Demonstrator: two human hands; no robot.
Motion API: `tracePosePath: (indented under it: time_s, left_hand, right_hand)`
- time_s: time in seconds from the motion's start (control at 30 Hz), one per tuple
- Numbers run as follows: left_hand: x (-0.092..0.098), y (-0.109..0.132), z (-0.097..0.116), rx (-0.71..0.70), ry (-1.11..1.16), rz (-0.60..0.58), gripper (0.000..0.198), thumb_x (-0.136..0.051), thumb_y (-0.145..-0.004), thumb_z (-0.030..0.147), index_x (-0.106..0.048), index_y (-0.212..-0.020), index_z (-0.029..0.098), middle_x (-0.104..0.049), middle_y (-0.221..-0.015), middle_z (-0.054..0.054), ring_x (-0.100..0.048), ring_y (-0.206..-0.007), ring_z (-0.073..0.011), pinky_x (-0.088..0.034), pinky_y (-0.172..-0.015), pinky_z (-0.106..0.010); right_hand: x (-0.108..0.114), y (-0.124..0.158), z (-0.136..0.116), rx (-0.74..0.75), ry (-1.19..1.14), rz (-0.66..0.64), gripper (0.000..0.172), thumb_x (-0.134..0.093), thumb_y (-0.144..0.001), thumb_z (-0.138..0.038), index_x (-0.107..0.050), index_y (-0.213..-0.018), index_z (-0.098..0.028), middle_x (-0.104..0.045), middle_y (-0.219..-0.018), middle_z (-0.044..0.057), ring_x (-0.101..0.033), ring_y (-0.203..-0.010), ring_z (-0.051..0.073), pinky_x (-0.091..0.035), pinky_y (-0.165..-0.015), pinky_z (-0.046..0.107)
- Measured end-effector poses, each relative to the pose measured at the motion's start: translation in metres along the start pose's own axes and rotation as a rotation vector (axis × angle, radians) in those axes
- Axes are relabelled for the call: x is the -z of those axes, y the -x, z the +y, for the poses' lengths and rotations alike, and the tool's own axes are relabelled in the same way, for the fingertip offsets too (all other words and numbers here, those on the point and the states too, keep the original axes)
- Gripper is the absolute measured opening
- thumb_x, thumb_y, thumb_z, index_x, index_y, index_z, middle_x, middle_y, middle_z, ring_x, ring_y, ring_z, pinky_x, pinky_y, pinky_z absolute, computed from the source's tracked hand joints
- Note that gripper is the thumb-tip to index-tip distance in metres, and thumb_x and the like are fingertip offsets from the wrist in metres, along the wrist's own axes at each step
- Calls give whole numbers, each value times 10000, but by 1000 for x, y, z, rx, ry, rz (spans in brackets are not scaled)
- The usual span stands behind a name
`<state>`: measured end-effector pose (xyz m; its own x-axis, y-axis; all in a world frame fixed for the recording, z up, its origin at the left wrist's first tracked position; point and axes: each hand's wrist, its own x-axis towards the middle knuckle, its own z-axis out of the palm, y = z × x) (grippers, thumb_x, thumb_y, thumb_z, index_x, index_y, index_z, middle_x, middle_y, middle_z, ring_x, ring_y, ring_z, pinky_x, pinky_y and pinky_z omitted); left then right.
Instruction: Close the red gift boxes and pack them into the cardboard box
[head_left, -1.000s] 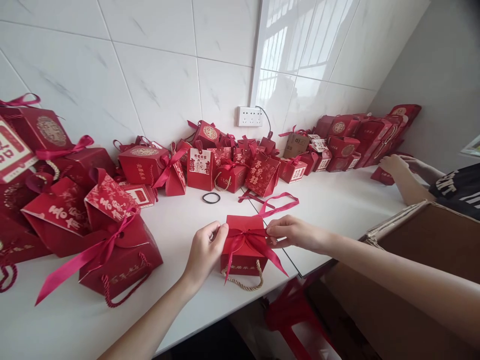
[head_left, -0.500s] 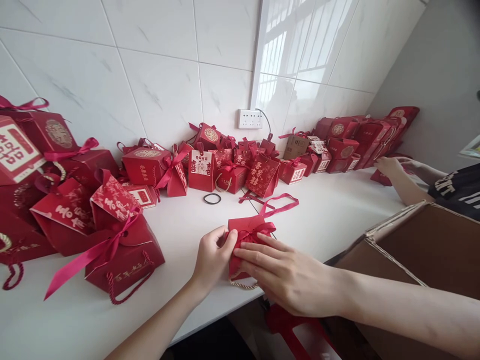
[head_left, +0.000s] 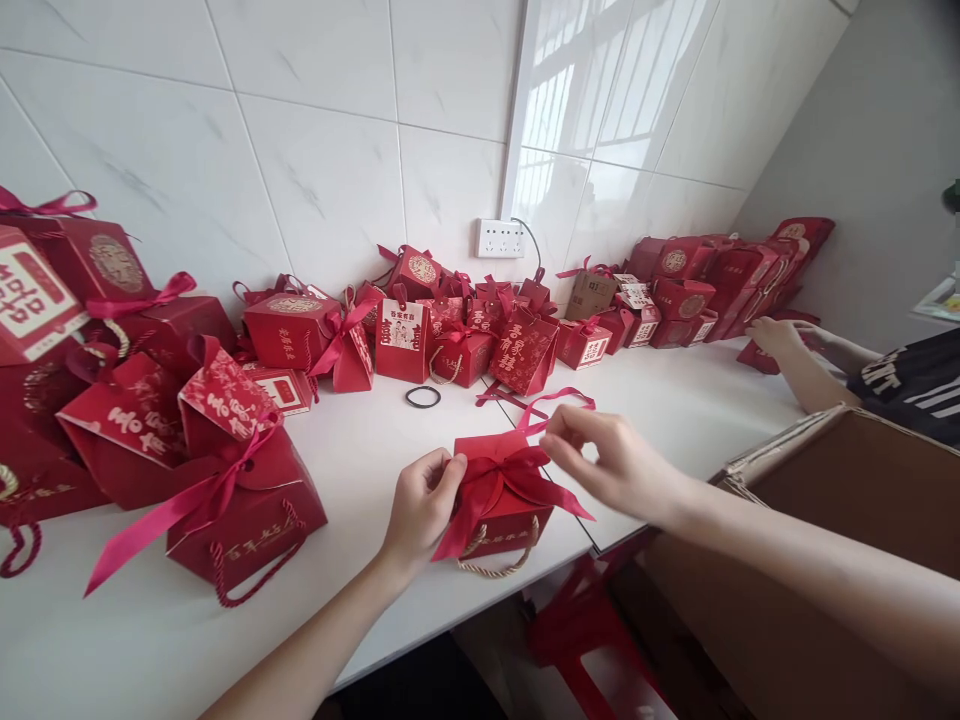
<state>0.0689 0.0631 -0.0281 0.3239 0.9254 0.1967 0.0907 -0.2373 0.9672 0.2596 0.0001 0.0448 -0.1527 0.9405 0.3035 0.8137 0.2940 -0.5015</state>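
Observation:
A red gift box (head_left: 517, 535) with a gold rope handle (head_left: 501, 570) stands on the table in front of me. A red ribbon bow (head_left: 491, 485) is tied over its top, and its tails hang down the front. My left hand (head_left: 424, 505) is closed, thumb and forefinger pinching the bow's left loop. On the other side, my right hand (head_left: 607, 465) has its fingers curled in a pinch at the end of the right loop. The fingertips partly hide that end.
Red gift boxes (head_left: 247, 510) are piled at the left and along the tiled wall. A black ring (head_left: 423, 397) and a loose ribbon (head_left: 562, 395) lie on the white table (head_left: 360, 450). At right are a cardboard box (head_left: 847, 480) and another person's hands (head_left: 780, 340). A red stool (head_left: 577, 650) stands below.
My right hand has lifted off the front of the box and moved up and right to the bow's right loop. The bow and tails now show spread out. My left hand stays at the left loop.

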Motion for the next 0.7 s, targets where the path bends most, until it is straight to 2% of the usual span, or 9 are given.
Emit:
tracePosePath:
  time_s: [0.03,0.1,0.17,0.27,0.37,0.5,0.63,0.7]
  left_hand:
    - [0,-1,0,9,14,-4,370,-453,-803,392,-283,-534,202,-252,-515,57,-270,-486,-90,-260,-462,-222]
    - [1,-2,-1,36,34,-4,355,-463,-803,389,-297,-551,203,-258,-517,61,-267,-484,-89,-260,-461,-220]
    - [1,-2,-2,60,45,-12,349,-471,-805,399,-305,-568,204,-260,-521,65,-259,-477,-87,-255,-456,-219]
    - [1,-2,-4,64,28,-24,356,-471,-810,409,-303,-573,204,-261,-526,68,-256,-476,-86,-254,-457,-217]
    - [2,-3,-4,56,-1,-30,356,-455,-817,408,-292,-575,205,-258,-531,67,-255,-481,-87,-255,-460,-216]
    - [3,-5,-5,56,-25,-72,362,-431,-825,421,-265,-586,207,-248,-545,69,-238,-486,-84,-248,-453,-209]
    - [4,-6,-8,43,-20,-70,361,-427,-826,425,-272,-586,205,-255,-541,70,-241,-487,-82,-249,-451,-205]
    - [5,-6,-10,32,-10,-71,363,-434,-825,425,-279,-583,203,-257,-538,71,-243,-485,-80,-252,-451,-202]
  right_hand:
    - [1,-6,9,-155,23,-26,325,-398,-879,-425,-469,-652,-203,-566,-633,29,-523,-568,141,-434,-553,269]
    - [-2,-15,24,-372,-57,-200,457,-368,-857,-562,-457,-607,-190,-543,-624,32,-523,-558,146,-426,-537,282]
    - [-7,-18,33,-463,-260,-362,530,-357,-824,-642,-471,-601,-176,-535,-641,32,-527,-567,141,-443,-542,282]
    - [-12,-18,37,-462,-494,-409,480,-489,-770,-626,-498,-634,-166,-521,-660,6,-513,-622,120,-462,-618,267]
    - [-10,-17,35,-472,-551,-419,395,-621,-719,-520,-496,-601,-164,-502,-621,-24,-491,-611,99,-452,-655,258]
    - [-5,-18,37,-468,-645,-494,367,-611,-737,-454,-496,-553,-158,-508,-581,-30,-499,-575,89,-470,-660,263]
    - [0,-19,39,-477,-521,-567,307,-560,-770,-404,-537,-601,-148,-599,-667,20,-588,-659,139,-506,-678,287]
    - [2,-17,39,-431,-327,-493,259,-543,-785,-392,-590,-754,-139,-645,-851,81,-621,-813,197,-506,-770,339]
